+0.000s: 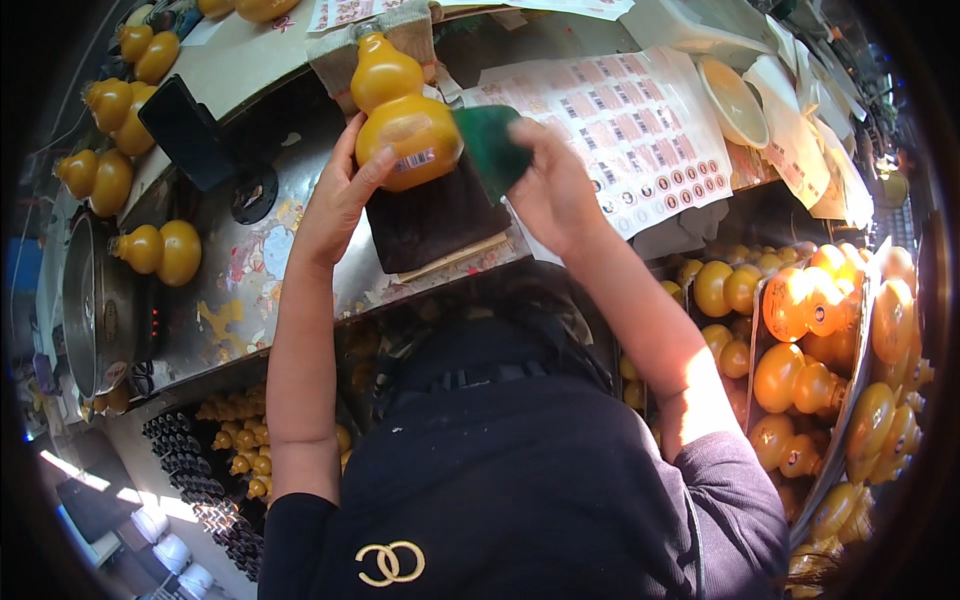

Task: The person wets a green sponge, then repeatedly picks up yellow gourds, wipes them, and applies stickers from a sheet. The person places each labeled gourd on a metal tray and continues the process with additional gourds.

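Observation:
My left hand [335,205] grips the base of a yellow gourd-shaped bottle [388,80], thumb on its front and fingers behind. The bottle leans with its neck away from me, over a dark pad [435,238] on the bench. A label with a barcode is on its lower bulb, beside a paler patch. In my right hand [558,190] is a flat green scraper [488,150], its edge close against the bulb's right side; whether it touches, I cannot tell. The right fingertips are slightly blurred.
A sheet of printed stickers [640,110] lies to the right, by a shallow bowl [733,103]. Crates of yellow gourd bottles [785,375] stand at lower right. On the left are a phone on a stand [185,130], a metal pan [95,300] and several more gourds [160,250].

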Demonstrator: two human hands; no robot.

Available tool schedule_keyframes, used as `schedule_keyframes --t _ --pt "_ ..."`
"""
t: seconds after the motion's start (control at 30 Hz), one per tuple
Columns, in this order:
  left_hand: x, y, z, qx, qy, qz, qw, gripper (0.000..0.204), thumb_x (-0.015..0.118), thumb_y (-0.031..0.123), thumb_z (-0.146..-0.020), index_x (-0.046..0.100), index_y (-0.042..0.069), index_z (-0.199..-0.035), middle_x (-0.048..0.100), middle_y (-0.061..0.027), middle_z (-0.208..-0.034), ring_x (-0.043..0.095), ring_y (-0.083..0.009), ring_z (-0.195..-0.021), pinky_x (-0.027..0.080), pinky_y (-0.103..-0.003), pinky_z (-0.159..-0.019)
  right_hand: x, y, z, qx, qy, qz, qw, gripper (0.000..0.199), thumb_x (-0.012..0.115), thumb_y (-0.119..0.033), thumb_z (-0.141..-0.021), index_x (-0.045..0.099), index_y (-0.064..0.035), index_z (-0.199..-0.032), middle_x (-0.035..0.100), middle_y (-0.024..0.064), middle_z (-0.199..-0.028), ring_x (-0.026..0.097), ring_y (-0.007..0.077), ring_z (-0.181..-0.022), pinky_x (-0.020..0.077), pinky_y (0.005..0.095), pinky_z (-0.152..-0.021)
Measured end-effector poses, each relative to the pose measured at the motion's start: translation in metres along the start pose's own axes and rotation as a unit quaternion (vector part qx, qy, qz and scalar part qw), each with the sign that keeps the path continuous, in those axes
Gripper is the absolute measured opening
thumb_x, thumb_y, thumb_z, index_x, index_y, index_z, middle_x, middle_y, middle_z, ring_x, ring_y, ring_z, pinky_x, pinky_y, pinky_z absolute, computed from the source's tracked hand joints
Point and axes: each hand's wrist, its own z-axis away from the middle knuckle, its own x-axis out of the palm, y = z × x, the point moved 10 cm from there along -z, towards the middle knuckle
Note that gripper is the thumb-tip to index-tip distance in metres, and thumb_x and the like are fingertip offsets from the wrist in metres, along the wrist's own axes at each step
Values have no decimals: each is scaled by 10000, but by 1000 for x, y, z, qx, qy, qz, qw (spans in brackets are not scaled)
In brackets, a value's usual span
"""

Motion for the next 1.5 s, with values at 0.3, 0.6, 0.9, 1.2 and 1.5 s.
schedule_keyframes --t 0.3,0.6,0.9,1.2,1.5 --pt "3 3 3 21 -6 -43 999 774 616 350 -918 223 -21 -1473 433 -120 -1398 400 -187 -1309 277 -317 -1099 47 -15 34 -292 -23 460 838 232 700 -97 -803 540 -21 -952 571 49 -768 515 61 -664 441 240 -602" --pt "4 2 1 24 -3 -56 998 789 650 332 -903 226 -18 -1470 438 -131 -1372 425 -195 -1269 313 -301 -1073 10 1 22 -120 20 324 938 242 697 -122 -831 522 -12 -959 592 20 -761 557 62 -622 479 220 -513" --pt "-5 3 -4 4 32 17 999 856 705 343 -847 226 -4 -1466 450 -141 -1356 429 -218 -1278 311 -319 -1079 -18 -18 7 -26 47 80 995 199 521 -230 -935 558 -42 -988 594 24 -839 599 134 -754 496 272 -620" --pt "4 6 -6 5 88 36 995 874 736 352 -817 248 1 -1452 438 -141 -1356 435 -212 -1264 332 -321 -1065 47 -33 -35 -96 -51 649 753 654 659 -551 -818 564 -10 -1173 566 59 -914 557 132 -869 426 255 -746" --pt "5 -1 -5 -1 89 62 994 799 638 331 -890 203 11 -1479 399 -136 -1399 398 -203 -1298 292 -318 -1093 40 6 -38 32 -103 393 913 788 640 -534 -838 421 57 -1311 556 161 -1160 540 186 -1070 415 284 -932"
